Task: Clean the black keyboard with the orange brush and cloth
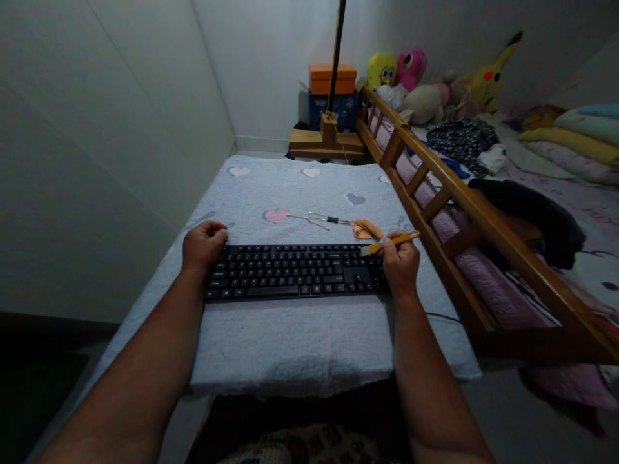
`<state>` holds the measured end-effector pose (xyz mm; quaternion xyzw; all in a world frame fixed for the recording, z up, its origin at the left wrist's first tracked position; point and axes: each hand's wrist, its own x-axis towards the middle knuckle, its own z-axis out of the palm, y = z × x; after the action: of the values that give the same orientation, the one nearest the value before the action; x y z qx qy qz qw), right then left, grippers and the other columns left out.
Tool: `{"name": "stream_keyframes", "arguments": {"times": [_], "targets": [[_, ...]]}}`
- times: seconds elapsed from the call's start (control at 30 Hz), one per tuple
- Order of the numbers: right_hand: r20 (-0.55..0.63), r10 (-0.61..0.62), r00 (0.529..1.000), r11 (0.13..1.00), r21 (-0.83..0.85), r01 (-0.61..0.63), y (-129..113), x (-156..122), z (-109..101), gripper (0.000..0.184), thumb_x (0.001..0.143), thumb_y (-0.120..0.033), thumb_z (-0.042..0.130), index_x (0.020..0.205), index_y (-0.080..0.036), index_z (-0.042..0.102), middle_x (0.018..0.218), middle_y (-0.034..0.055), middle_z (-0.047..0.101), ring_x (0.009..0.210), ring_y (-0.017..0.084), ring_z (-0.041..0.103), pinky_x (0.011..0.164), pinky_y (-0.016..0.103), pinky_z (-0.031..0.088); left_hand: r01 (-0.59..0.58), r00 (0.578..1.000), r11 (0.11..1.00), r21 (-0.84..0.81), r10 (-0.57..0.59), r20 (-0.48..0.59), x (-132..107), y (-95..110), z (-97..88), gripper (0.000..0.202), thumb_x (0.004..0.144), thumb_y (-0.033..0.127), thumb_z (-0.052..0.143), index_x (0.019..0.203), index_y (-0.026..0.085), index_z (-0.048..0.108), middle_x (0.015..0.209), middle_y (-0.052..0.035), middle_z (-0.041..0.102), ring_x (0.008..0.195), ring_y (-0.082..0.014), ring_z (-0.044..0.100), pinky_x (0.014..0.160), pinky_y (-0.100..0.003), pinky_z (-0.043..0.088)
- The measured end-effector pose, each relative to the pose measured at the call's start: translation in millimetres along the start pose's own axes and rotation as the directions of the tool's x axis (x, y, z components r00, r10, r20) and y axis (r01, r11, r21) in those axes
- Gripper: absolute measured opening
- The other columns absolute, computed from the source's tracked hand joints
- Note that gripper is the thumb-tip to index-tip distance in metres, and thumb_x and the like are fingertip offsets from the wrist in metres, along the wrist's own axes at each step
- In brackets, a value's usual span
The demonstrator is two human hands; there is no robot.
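Note:
A black keyboard point(294, 270) lies across a table covered with a pale quilted cloth point(294, 341) printed with hearts. My left hand point(203, 245) rests curled on the keyboard's far left corner, fingers closed over its edge. My right hand point(400, 261) is at the keyboard's right end, gripping a yellow-handled brush point(389, 243) whose tip points left over the number pad keys.
Beyond the keyboard lie a metal tool point(322, 220) and a crumpled orange cloth point(366, 229). A wooden bed rail point(464, 206) runs along the right, with bedding and plush toys point(420, 77) behind. A wooden stand with a pole point(329, 138) and boxes point(333, 80) sit at the far end.

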<state>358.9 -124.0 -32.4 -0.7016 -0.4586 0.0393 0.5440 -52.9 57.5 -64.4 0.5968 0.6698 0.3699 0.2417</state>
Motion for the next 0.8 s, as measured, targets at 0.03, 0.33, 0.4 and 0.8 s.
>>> {"name": "stream_keyframes", "arguments": {"times": [0.03,0.33,0.4,0.8], "targets": [[0.023,0.009,1.0,0.999,0.046,-0.01,0,-2,2,0.022,0.096,-0.046,0.057,0.089,-0.025,0.062,0.063,-0.0026,0.062,0.061,0.02,0.061,0.067,0.033,0.05,0.001,1.0,1.0,0.0,-0.001,0.002,0,1,-0.2,0.021,0.074,0.027,0.066,0.091,0.016,0.071,0.084,-0.0015,0.07,0.083,-0.0214,0.062,0.085,-0.033,0.049],[0.23,-0.004,0.973,0.992,0.123,-0.025,-5,-7,13,0.022,0.095,-0.046,0.06,0.088,-0.026,0.065,0.059,-0.0023,0.063,0.055,0.02,0.061,0.063,0.036,0.053,-0.009,1.0,1.0,0.021,0.01,-0.024,1,-1,0.6,0.017,0.07,0.034,0.065,0.083,0.024,0.07,0.08,-0.0019,0.07,0.081,-0.024,0.066,0.083,-0.034,0.055],[0.181,0.005,0.984,0.998,0.068,-0.017,-3,-4,10,0.02,0.093,-0.044,0.059,0.086,-0.026,0.065,0.058,-0.0025,0.062,0.056,0.02,0.061,0.064,0.036,0.052,-0.012,1.0,1.0,0.019,0.012,-0.022,1,-2,0.7,0.019,0.069,0.034,0.065,0.084,0.024,0.071,0.08,-0.0022,0.071,0.081,-0.0245,0.066,0.083,-0.035,0.055],[-0.096,-0.01,0.995,0.997,-0.075,0.003,-4,0,-2,0.017,0.089,-0.04,0.056,0.082,-0.025,0.062,0.064,-0.0013,0.063,0.063,0.022,0.062,0.069,0.035,0.05,0.002,1.0,1.0,0.021,-0.002,-0.007,0,2,-0.6,0.021,0.067,0.034,0.064,0.084,0.024,0.07,0.08,-0.002,0.07,0.08,-0.024,0.066,0.083,-0.035,0.054]]}}
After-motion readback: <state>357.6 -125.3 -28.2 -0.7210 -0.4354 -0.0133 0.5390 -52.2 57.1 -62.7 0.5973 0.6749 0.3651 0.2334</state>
